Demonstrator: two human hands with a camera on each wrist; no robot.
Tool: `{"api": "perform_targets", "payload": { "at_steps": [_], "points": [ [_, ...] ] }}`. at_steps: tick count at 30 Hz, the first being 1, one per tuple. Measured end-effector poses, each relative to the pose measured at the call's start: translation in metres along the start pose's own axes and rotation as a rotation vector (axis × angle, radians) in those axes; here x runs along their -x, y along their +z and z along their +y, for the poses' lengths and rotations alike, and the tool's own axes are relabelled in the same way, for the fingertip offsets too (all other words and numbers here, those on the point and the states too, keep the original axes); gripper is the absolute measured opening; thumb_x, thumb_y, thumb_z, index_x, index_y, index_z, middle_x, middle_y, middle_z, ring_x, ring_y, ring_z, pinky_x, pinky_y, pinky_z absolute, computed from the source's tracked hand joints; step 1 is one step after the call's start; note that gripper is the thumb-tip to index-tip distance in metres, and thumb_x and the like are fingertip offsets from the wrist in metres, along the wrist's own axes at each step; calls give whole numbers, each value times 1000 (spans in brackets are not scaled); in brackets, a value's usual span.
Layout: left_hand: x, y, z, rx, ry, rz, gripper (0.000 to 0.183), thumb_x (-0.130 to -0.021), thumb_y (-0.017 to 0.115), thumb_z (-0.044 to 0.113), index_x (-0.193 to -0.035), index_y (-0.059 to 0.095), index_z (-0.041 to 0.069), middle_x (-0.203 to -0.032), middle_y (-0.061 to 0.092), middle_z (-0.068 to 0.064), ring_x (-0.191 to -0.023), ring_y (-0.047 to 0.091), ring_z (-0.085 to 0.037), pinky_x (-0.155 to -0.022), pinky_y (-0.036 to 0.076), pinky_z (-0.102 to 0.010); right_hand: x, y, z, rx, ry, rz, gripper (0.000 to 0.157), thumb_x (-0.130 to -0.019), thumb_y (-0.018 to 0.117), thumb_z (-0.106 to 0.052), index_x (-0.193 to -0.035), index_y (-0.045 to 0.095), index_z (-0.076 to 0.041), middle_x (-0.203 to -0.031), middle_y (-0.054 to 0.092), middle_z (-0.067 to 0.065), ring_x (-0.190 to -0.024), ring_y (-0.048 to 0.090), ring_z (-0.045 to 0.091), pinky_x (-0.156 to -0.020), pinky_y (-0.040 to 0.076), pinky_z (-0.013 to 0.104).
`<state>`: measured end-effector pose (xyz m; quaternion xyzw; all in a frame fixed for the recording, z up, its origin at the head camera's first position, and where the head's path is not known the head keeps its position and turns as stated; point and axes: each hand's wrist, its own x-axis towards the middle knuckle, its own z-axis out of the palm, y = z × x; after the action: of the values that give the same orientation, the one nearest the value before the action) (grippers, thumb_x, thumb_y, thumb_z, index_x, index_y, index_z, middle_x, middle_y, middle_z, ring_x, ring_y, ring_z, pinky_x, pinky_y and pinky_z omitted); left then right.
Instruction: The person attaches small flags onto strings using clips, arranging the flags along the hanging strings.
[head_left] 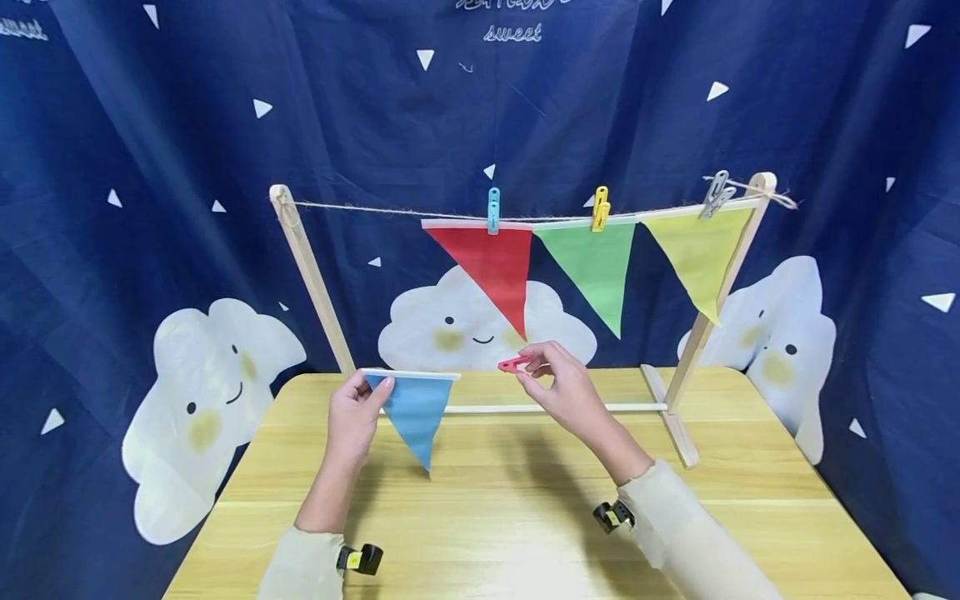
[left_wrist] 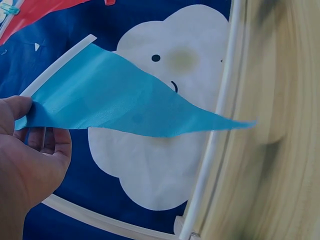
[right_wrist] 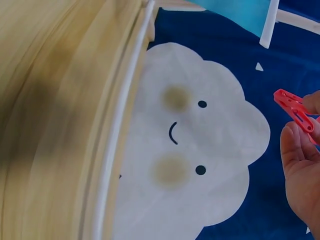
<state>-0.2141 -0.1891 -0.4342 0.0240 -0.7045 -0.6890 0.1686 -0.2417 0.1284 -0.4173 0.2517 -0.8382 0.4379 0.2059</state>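
A blue triangular pennant with a white top edge hangs from my left hand, which pinches its upper left corner between thumb and fingers. In the left wrist view the pennant stretches away from the thumb to its pointed tip. My right hand holds a red clothespin between thumb and fingers, to the right of the pennant. The right wrist view shows the clothespin at its right edge. Above the hands, red, green and yellow pennants hang on a string.
Blue, yellow and grey clothespins sit over the hung pennants. The string runs between a left wooden post and a right one. A white rod crosses low above the wooden table. Behind is a dark blue curtain.
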Motion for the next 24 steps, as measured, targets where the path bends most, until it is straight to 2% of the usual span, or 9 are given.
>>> {"api": "perform_targets", "payload": {
  "at_steps": [9,17,24],
  "points": [
    [-2,-2,15,-12,10,3,19,-97,71,10,-107,66,-5,-90,69,5,-80,64,-6,-75,55,-18,-14,4,-18,25,-104,-19,35,-88,81,-7,-119,65,-4,-106,68,9,-92,69,17,-85,61,36],
    [-12,-3,29,-69,106,-9,19,-97,71,8,-106,67,-8,-88,69,6,-78,61,-5,-72,53,-17,-34,0,-39,46,-196,-27,37,-87,82,-8,-118,63,-5,-108,68,8,-91,70,20,-84,62,33],
    [-19,-6,46,-134,131,-29,22,-99,71,15,-108,68,-5,-86,67,9,-79,57,-9,-72,50,-18,-49,-6,-55,88,-232,-61,37,-88,82,-9,-119,62,-5,-113,67,8,-95,69,20,-85,62,35]
  ]
}}
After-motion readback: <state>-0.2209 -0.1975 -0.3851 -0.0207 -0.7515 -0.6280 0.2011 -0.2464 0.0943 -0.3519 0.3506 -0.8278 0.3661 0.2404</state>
